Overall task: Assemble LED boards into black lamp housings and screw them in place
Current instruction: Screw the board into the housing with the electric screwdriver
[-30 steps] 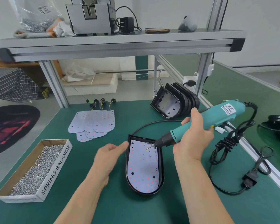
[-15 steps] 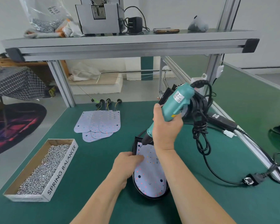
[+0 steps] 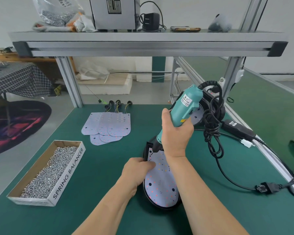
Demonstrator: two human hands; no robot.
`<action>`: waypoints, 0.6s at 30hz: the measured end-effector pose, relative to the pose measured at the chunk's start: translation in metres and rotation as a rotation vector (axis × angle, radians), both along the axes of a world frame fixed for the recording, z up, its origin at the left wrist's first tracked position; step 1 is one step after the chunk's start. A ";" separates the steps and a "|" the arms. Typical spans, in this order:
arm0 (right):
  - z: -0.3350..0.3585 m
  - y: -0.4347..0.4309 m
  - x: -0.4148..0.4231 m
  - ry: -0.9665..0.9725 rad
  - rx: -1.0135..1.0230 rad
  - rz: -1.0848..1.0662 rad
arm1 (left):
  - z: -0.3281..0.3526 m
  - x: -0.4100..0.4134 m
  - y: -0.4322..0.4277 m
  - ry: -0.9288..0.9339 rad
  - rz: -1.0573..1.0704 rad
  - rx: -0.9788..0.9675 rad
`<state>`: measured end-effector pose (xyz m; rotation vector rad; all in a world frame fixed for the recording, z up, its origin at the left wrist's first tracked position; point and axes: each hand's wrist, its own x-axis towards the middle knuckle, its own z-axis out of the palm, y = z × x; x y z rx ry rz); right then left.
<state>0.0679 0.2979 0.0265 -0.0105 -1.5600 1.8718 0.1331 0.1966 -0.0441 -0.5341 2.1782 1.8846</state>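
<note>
- Driving what I judge to be a corner screw: the right hand [image 3: 176, 133] is wrapping firmly around the teal electric screwdriver [image 3: 185, 107], and the bit is pointing down onto the far-left corner of the LED board [image 3: 161, 187].
- The board is lying flat inside the black lamp housing [image 3: 147, 146], which is sitting on the green bench mat [image 3: 92, 209].
- The left hand [image 3: 136, 168] is gripping the housing's left rim with curled fingers, apparently pressing on the board edge too.
- Handling (judgement): the board is looking thin, light and somewhat flexible, with delicate LEDs, so I am favouring its edges over its face. The housing is looking rigid and light, and is likely sliding under driver torque, hence the rim brace.
- Containers: the cardboard box [image 3: 66, 175] left of the housing is holding loose silver screws [image 3: 53, 168]. A clear bag [image 3: 58, 11] on the shelf beyond the housing seems to be holding more.
- Spare LED boards [image 3: 107, 128] are lying fanned beyond-left of the housing. Stacked housings [image 3: 196, 116] are standing beyond-right.
</note>
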 end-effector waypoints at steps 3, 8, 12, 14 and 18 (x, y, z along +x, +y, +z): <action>0.000 -0.001 0.000 -0.006 0.005 0.003 | -0.001 0.000 0.000 0.003 -0.001 -0.002; 0.000 -0.004 -0.001 0.005 0.024 0.010 | 0.000 -0.001 0.000 0.010 0.003 0.000; 0.003 -0.007 -0.002 0.033 0.089 0.006 | -0.001 0.000 0.000 0.011 0.009 0.004; 0.004 -0.008 -0.002 0.046 0.114 0.016 | -0.001 0.000 0.001 0.012 0.007 0.006; 0.002 -0.011 -0.003 0.004 0.094 0.081 | -0.003 0.000 0.000 0.011 0.013 0.008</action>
